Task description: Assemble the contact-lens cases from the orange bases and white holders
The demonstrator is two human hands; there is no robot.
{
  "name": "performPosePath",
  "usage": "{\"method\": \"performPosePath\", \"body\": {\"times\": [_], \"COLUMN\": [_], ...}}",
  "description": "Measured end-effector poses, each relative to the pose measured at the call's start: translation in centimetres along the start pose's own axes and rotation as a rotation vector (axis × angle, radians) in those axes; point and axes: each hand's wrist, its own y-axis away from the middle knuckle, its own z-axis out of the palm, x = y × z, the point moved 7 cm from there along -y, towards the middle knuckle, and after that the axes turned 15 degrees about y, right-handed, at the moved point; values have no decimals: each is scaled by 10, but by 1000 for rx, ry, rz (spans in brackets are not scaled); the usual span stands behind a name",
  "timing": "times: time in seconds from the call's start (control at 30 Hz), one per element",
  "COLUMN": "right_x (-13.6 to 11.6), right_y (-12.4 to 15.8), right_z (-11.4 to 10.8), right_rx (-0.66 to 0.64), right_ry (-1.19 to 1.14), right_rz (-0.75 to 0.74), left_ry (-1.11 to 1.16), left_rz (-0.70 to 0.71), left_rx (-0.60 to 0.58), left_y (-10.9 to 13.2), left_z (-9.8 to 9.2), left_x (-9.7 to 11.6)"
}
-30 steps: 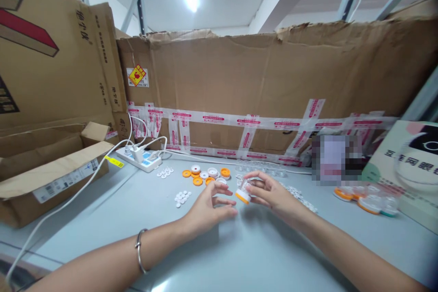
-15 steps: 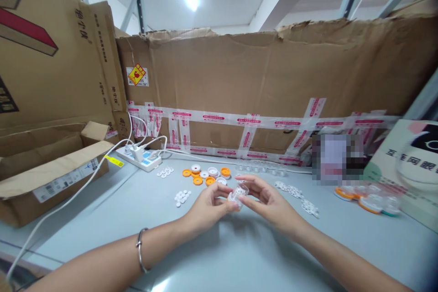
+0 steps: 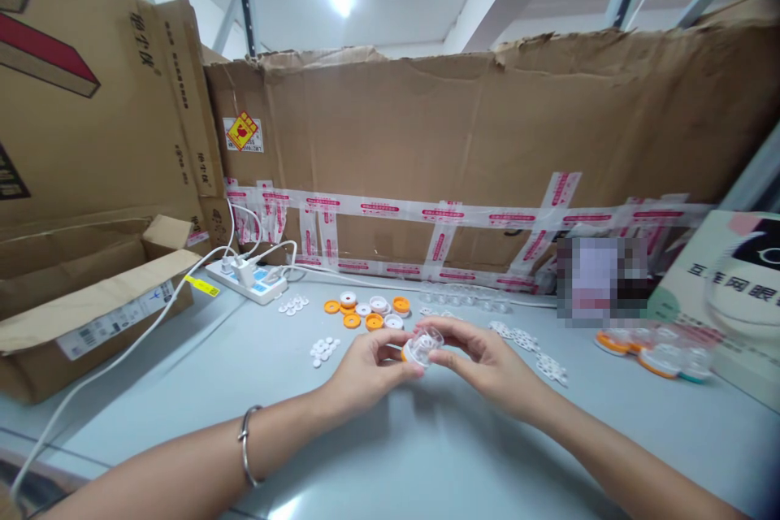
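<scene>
Both hands hold a small plastic piece (image 3: 422, 348) just above the table: a clear cup-like cover over a white body with an orange rim. My left hand (image 3: 370, 367) grips its base side between thumb and fingers. From the other side, the thumb and fingers of my right hand (image 3: 480, 356) close on the clear cover. The piece is tilted, its orange rim towards my left hand. Beyond the hands lie several orange rings (image 3: 374, 322) and white round caps (image 3: 379, 305). Small white discs (image 3: 322, 351) are left of my left hand. Flat white perforated parts (image 3: 522, 340) lie right of my right hand.
Clear cups (image 3: 466, 299) line the table's back. Finished-looking clear-topped pieces (image 3: 661, 353) stand at the right beside a printed box (image 3: 725, 301). A power strip (image 3: 249, 283) with white cables and an open carton (image 3: 91, 301) are left. A big cardboard sheet (image 3: 390, 130) walls the back.
The piece has turned in my fingers, so more of its orange rim and white body shows. Both hands stay at nearly the same place.
</scene>
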Motion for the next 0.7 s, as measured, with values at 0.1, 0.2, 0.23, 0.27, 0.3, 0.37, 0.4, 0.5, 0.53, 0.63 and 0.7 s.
{"method": "performPosePath", "body": {"times": [0.1,0.2,0.23,0.27,0.3,0.37,0.4,0.5,0.53,0.63,0.7], "right_x": [-10,-16,-18,-19,-21,-22,-22,-15,-13,-7,-1], "right_y": [2,5,7,8,10,12,12,9,8,6,5], "right_z": [-4,-3,-2,0,2,6,7,7,6,5,5], "right_rx": [3,-10,-6,-1,1,-3,-2,10,14,14,2], "right_ry": [196,330,365,395,418,443,447,448,448,433,392], "right_rz": [-134,-256,-294,-329,-363,-400,-390,-275,-233,-121,-22], "left_ry": [-4,-23,-49,-85,-126,-211,-246,-300,-309,-339,-379], "left_rz": [9,24,27,29,33,46,54,70,74,116,156], "left_rx": [-96,-162,-172,-180,-182,-166,-150,-110,-111,-117,-105], "left_y": [1,2,2,3,4,5,5,5,6,7,8], "left_z": [7,12,13,14,14,13,12,8,8,9,10], "left_x": [1,4,5,6,7,9,9,8,8,11,16]}}
